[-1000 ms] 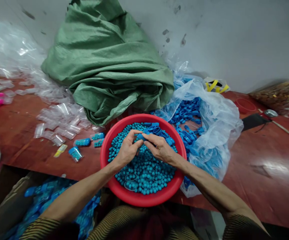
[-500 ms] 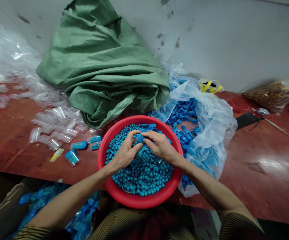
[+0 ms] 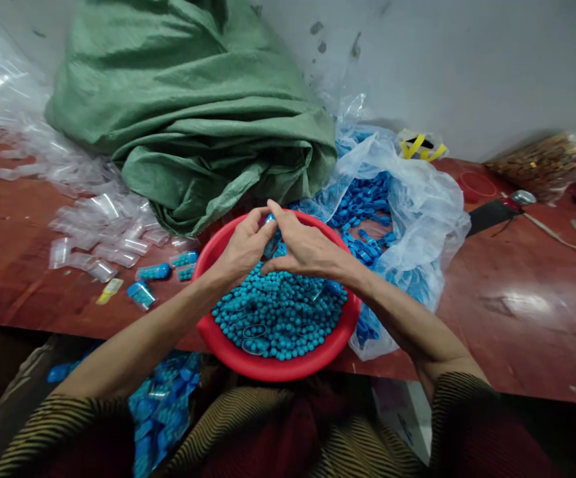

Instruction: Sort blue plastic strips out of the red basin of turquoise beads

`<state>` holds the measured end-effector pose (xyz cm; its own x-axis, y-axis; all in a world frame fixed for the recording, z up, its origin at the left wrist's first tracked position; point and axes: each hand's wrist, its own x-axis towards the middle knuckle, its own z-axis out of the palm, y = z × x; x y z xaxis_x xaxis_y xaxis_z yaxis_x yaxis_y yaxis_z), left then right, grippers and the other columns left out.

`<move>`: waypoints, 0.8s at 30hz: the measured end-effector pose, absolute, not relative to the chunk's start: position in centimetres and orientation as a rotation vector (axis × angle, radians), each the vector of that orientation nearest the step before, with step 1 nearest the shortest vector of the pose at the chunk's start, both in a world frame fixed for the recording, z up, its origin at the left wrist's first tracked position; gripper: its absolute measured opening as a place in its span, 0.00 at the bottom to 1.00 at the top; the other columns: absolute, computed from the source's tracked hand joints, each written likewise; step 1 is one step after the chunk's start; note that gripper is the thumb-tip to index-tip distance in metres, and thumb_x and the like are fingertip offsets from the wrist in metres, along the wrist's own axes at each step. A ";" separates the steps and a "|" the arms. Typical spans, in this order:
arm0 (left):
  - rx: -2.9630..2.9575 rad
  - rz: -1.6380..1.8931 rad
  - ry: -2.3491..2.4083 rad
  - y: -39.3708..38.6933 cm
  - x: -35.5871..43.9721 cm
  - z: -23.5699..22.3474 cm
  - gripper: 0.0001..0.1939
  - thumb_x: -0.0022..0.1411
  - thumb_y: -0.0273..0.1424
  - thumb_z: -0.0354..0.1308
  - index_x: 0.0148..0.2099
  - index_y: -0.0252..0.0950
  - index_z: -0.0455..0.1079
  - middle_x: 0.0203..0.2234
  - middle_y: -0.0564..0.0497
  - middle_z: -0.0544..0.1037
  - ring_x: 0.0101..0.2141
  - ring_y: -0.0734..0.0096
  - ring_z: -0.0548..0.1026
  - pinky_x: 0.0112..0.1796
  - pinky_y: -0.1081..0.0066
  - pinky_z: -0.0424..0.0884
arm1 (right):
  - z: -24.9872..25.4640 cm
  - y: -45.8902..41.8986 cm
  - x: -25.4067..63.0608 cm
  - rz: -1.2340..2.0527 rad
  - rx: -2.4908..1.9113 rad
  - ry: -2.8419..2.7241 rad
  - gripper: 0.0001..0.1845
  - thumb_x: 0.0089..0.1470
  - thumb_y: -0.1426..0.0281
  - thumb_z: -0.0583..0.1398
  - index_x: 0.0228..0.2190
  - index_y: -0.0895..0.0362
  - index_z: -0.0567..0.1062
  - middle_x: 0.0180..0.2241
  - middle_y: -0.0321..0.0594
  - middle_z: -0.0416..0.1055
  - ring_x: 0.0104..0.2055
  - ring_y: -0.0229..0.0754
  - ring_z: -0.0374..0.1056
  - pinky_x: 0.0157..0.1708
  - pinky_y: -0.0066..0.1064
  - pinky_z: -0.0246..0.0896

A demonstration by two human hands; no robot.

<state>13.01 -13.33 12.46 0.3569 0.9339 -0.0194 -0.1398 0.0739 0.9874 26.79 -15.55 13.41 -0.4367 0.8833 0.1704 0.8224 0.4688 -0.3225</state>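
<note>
Over the red basin [image 3: 278, 373], my left hand [image 3: 242, 249] has its thumb and fingers closed around a small clear bottle [image 3: 270, 245] with a blue top. My right hand [image 3: 307, 245] is beside it, fingers stretched out and thumb apart, the fingertips touching or very near the bottle's upper end. How firmly it touches is hidden. Turquoise beads [image 3: 278, 318] fill the basin, with clear containers partly sunk among them. A blue cap [image 3: 335, 287] lies at the basin's right side.
Filled bottles [image 3: 153, 272] and a yellow tag [image 3: 109, 291] lie left of the basin, before a heap of clear containers [image 3: 103, 232]. Behind stands a green sack [image 3: 208, 113]. Rightward are a plastic bag [image 3: 417, 226] of blue pieces [image 3: 365, 202] and a dark blade [image 3: 491, 214].
Both hands have risen slightly toward the basin's far rim. My right fingers, earlier pinching at the blue top, are now straightened over it. The view has shifted a little.
</note>
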 end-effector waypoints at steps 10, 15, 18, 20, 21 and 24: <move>1.364 1.213 0.854 -12.8 13.0 12.2 0.12 0.55 0.36 0.59 0.36 0.36 0.61 0.27 0.56 0.68 0.31 0.77 0.69 0.32 0.77 0.66 | 13.4 -14.9 24.9 0.090 -1.395 -2.392 0.45 0.49 0.58 0.58 0.62 0.59 0.45 0.48 0.51 0.61 0.44 0.50 0.66 0.39 0.38 0.65; 1.434 1.088 1.014 -13.6 10.8 12.1 0.11 0.55 0.35 0.58 0.37 0.37 0.61 0.23 0.58 0.67 0.24 0.78 0.67 0.26 0.78 0.64 | 12.6 -14.9 24.9 0.351 -1.213 -2.458 0.47 0.51 0.54 0.58 0.63 0.59 0.42 0.52 0.53 0.60 0.44 0.49 0.67 0.39 0.38 0.66; 1.462 0.882 1.212 -14.2 6.2 12.0 0.14 0.56 0.39 0.55 0.43 0.39 0.61 0.21 0.58 0.68 0.19 0.76 0.65 0.20 0.76 0.61 | 11.9 -14.2 27.0 0.506 -1.070 -2.427 0.45 0.53 0.56 0.59 0.63 0.59 0.45 0.57 0.54 0.56 0.49 0.48 0.65 0.44 0.38 0.65; 1.528 0.836 1.395 -14.7 2.2 11.6 0.16 0.56 0.40 0.55 0.44 0.39 0.63 0.22 0.56 0.70 0.20 0.75 0.67 0.21 0.75 0.63 | 10.9 -13.5 29.0 0.502 -1.134 -2.304 0.37 0.55 0.60 0.58 0.61 0.60 0.53 0.56 0.54 0.59 0.49 0.46 0.66 0.46 0.38 0.64; 1.575 0.802 1.484 -14.9 0.3 11.3 0.16 0.56 0.41 0.54 0.44 0.39 0.63 0.25 0.55 0.72 0.22 0.73 0.69 0.23 0.73 0.64 | 10.3 -13.2 30.0 0.487 -1.179 -2.245 0.32 0.57 0.62 0.57 0.59 0.61 0.58 0.54 0.53 0.63 0.47 0.45 0.67 0.46 0.38 0.64; 1.890 0.704 1.782 -15.4 -3.4 10.3 0.15 0.57 0.40 0.52 0.45 0.39 0.66 0.32 0.48 0.75 0.31 0.60 0.73 0.31 0.64 0.68 | 8.7 -12.8 32.1 0.509 -1.265 -2.187 0.21 0.57 0.67 0.56 0.51 0.60 0.69 0.46 0.48 0.72 0.44 0.44 0.69 0.47 0.38 0.64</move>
